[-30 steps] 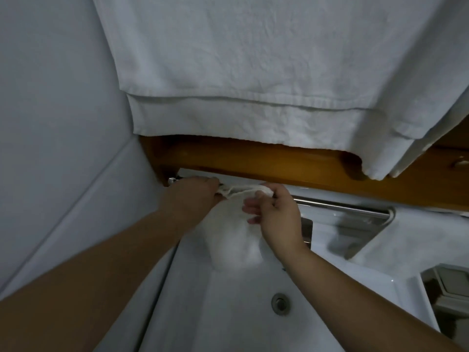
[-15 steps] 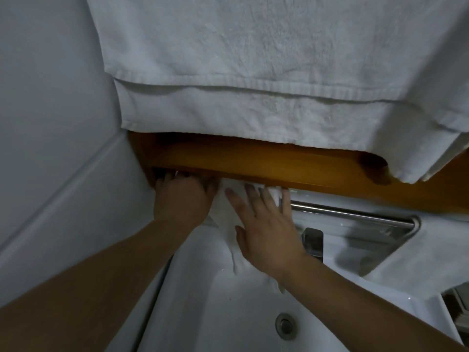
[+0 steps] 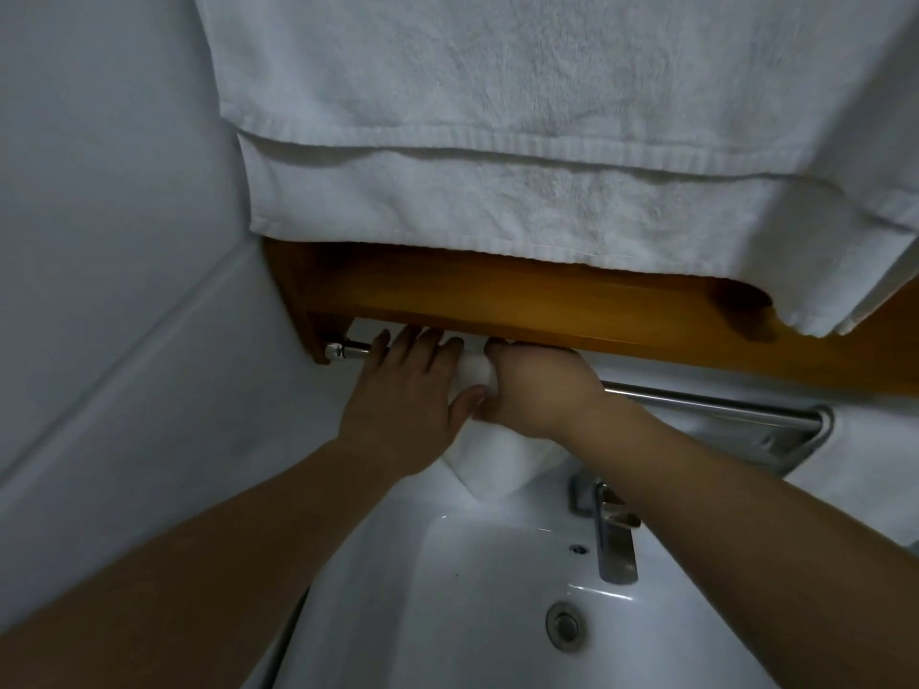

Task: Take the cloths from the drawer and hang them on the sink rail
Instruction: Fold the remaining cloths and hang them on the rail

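Observation:
A small white cloth (image 3: 497, 462) is draped over the chrome sink rail (image 3: 696, 402), which runs left to right under a wooden shelf. Its lower part hangs toward the basin. My left hand (image 3: 408, 395) lies flat on the cloth at the rail, fingers spread, thumb under the fold. My right hand (image 3: 537, 390) is curled over the rail and grips the cloth's top fold. Both hands touch each other at the cloth. The drawer is out of sight.
A wooden shelf (image 3: 547, 300) sits just above the rail. Large white towels (image 3: 547, 141) hang over it. Below are the white sink basin (image 3: 472, 614), its drain (image 3: 564, 625) and a chrome tap (image 3: 614, 534). A white wall (image 3: 99, 241) closes the left.
The cloth has gone from bunched in both hands to spread over the rail. My right hand went from flat on the cloth to curled around the rail; the view shifted down.

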A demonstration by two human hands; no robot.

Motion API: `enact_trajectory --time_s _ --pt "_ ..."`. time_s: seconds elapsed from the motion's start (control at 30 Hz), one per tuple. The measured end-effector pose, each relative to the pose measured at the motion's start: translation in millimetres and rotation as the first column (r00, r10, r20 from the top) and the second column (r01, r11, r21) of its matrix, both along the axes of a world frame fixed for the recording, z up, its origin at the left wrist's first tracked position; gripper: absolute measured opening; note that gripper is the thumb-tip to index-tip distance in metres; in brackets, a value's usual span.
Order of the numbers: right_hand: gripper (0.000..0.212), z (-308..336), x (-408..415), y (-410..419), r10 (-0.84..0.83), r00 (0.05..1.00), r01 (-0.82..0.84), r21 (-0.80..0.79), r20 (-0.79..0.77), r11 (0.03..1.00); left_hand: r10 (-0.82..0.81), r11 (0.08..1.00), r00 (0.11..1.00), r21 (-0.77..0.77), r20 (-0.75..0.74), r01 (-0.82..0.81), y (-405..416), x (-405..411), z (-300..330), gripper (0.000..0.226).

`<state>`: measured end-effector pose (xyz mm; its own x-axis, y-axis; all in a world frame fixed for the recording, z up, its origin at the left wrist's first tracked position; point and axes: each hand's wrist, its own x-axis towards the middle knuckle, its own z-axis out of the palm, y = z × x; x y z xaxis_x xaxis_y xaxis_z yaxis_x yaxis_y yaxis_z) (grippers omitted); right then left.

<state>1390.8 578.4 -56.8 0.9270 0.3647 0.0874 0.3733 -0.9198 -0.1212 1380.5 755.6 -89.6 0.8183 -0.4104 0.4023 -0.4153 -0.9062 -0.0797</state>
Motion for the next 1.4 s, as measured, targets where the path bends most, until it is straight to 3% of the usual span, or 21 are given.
enact_trajectory --time_s 0.07,0.13,0.27,0.43,0.57,0.67,0.7,0.73,0.8,0.83,0.87,0.9,0.97,1.0,1.13,1.27,1.4 --pt "0.044 5.2 -1.8 -8.2 0.007 0.997 0.001 0.096 -0.082 0.995 0.019 0.999 0.998 0.034 -0.055 -0.017 -4.3 3.8 3.2 0.063" --pt "0.053 7.8 -8.9 -20.5 -0.038 0.998 0.045 0.150 -0.053 0.988 0.022 0.997 0.997 0.070 -0.069 -0.017 -9.0 7.3 7.0 0.064" --pt "0.075 -0.1 -25.7 -50.1 -0.186 0.980 0.188 -0.025 0.066 0.982 -0.014 0.993 0.987 0.113 -0.161 0.032 -13.6 18.0 25.3 0.079" --pt "0.073 -10.3 -33.7 -57.2 -0.208 0.956 0.231 -0.096 0.205 0.968 -0.133 0.976 0.964 0.137 -0.232 0.167 -9.2 39.2 33.3 0.079" --pt "0.068 -18.0 -34.3 -58.0 -0.185 0.938 0.223 -0.102 0.292 0.969 -0.084 0.960 0.877 0.199 -0.472 0.199 -7.2 51.3 47.0 0.075" --pt "0.067 -21.4 -34.0 -59.4 -0.159 0.932 0.203 -0.107 0.326 0.973 -0.083 0.976 0.777 0.106 -0.625 0.190 -8.1 55.9 59.8 0.065" --pt "0.068 -21.6 -34.0 -59.5 -0.158 0.932 0.202 -0.105 0.326 0.974 -0.092 0.974 0.782 0.106 -0.616 0.198 -7.7 56.7 63.4 0.055" --pt "0.069 -21.5 -33.9 -59.4 -0.159 0.932 0.202 -0.101 0.324 0.974 -0.094 0.954 0.853 0.199 -0.513 0.225 -6.0 59.0 66.0 0.047" --pt "0.073 -21.0 -33.2 -59.5 -0.165 0.933 0.205 -0.096 0.319 0.974 0.062 0.957 0.938 0.287 -0.342 0.041 -9.0 45.0 65.1 0.048" --pt "0.074 -20.0 -33.4 -59.6 -0.167 0.934 0.206 -0.097 0.315 0.974 0.060 0.968 0.957 0.251 -0.284 0.014 -13.6 40.9 57.8 0.050" --pt "0.075 -19.8 -33.4 -59.6 -0.164 0.935 0.205 -0.101 0.314 0.974 0.045 0.964 0.934 0.259 -0.354 0.052 -19.0 33.7 53.8 0.051" --pt "0.076 -19.1 -33.5 -59.5 -0.159 0.936 0.203 -0.110 0.314 0.973 -0.002 0.969 0.952 0.235 -0.307 0.078 -25.0 26.8 47.8 0.048" --pt "0.074 -17.0 -33.7 -59.1 -0.156 0.940 0.201 -0.124 0.305 0.972 -0.026 1.000 0.952 0.003 -0.306 0.028 -38.9 6.4 44.8 0.044" --pt "0.072 -15.9 -33.6 -58.4 -0.160 0.942 0.204 -0.125 0.294 0.971 -0.013 0.999 0.965 -0.035 -0.262 0.004 -41.8 -2.7 40.9 0.047" --pt "0.065 -10.4 -32.8 -57.6 -0.159 0.964 0.190 -0.133 0.211 0.973 0.032 0.991 0.991 0.131 -0.131 -0.015 -54.5 -22.8 23.9 0.061" --pt "0.055 -4.5 -31.5 -59.7 -0.154 0.977 0.174 -0.136 0.147 0.975 0.075 0.995 0.976 0.076 -0.205 -0.060 -62.6 -15.6 18.8 0.066" --pt "0.057 -7.1 -31.7 -60.7 -0.148 0.976 0.170 -0.132 0.157 0.977 0.021 0.997 0.996 0.077 -0.086 -0.015 -61.1 -7.5 9.5 0.057"
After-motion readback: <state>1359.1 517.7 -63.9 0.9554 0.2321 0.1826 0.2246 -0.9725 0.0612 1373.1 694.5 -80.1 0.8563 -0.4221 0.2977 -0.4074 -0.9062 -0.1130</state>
